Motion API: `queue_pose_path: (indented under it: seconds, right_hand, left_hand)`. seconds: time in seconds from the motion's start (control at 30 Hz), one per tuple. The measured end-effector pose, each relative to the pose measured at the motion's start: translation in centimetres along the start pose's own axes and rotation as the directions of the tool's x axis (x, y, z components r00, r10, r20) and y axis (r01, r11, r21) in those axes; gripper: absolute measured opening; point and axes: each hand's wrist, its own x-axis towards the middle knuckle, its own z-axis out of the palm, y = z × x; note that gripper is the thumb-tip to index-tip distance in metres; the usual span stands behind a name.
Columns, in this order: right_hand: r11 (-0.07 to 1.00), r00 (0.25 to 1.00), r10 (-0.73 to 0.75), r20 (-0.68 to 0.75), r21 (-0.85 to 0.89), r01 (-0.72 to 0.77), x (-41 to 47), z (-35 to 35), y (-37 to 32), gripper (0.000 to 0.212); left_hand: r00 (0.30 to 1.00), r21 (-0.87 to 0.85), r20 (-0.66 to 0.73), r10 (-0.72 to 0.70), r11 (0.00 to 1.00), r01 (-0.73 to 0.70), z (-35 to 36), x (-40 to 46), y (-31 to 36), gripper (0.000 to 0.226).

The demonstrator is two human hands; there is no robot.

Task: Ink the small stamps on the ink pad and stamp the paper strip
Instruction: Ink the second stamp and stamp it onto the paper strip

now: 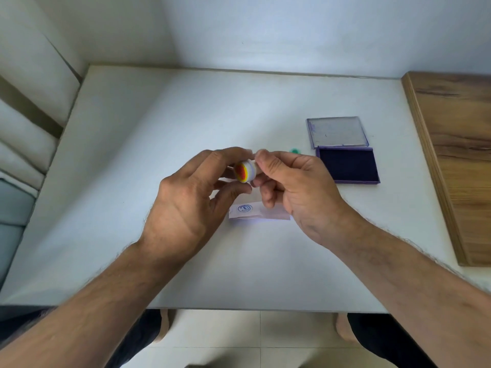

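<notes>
Both hands meet at frame centre: the left hand (186,197) and right hand (292,187) fingers pinch a small round stack of coloured plastic stamps (245,171), its axis sideways. The open purple ink pad (348,164) lies right, nearer the right hand; the white paper strip (255,211) lies just below on the counter (159,115).

I have one camera only, worn on my head, looking forward and steeply down over the near edge of the desk (132,128). It sits close above my forearms, wide enough to take in the desk's far edge, both far corners, the wall behind, and the floor below.
</notes>
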Motion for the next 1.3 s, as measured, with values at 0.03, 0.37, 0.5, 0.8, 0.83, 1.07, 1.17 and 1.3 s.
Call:
queue_pose_path:
  seconds: [0.03,0.37,0.5,0.8,0.83,1.07,1.17,1.3]
  right_hand:
    - [1.000,1.000,0.012,-0.023,-0.017,-0.013,0.0,0.0,0.1,0.022]
    - [0.995,0.995,0.086,-0.047,0.056,-0.083,0.2,-0.3,0.7,0.023]
    - [0.997,0.997,0.073,-0.035,0.038,-0.071,0.3,-0.4,0.9,0.023]
    - [0.999,0.999,0.045,-0.008,0.009,-0.045,0.5,-0.9,1.5,0.012]
    - [0.999,0.999,0.043,-0.003,0.009,-0.043,0.5,-0.9,1.5,0.012]
    - [0.999,0.999,0.036,0.007,-0.002,-0.036,0.5,-0.9,1.5,0.016]
    - [0.998,0.999,0.043,-0.008,0.042,-0.043,0.5,-0.9,1.5,0.022]
    - [0.996,0.999,0.051,-0.001,0.068,-0.051,0.6,-1.0,1.6,0.023]
  left_hand:
    - [1.000,-0.009,-0.003,-0.010,1.000,0.010,-0.1,0.0,0.0,0.034]
    - [0.999,-0.021,0.036,-0.002,1.000,0.003,-0.3,0.0,0.0,0.034]
    - [0.999,-0.021,0.031,-0.016,1.000,0.017,-0.2,-0.1,-0.1,0.028]
    - [0.991,-0.068,0.024,-0.129,0.989,0.131,0.1,0.0,-0.1,0.028]
    - [0.991,-0.068,0.025,-0.133,0.989,0.134,0.1,0.0,-0.1,0.028]
    - [0.974,-0.119,0.039,-0.221,0.967,0.224,0.1,0.0,0.0,0.027]
    - [0.945,-0.161,0.022,-0.326,0.932,0.325,0.0,0.1,0.1,0.026]
    - [0.922,-0.234,0.002,-0.388,0.896,0.378,-0.5,0.3,0.4,0.027]
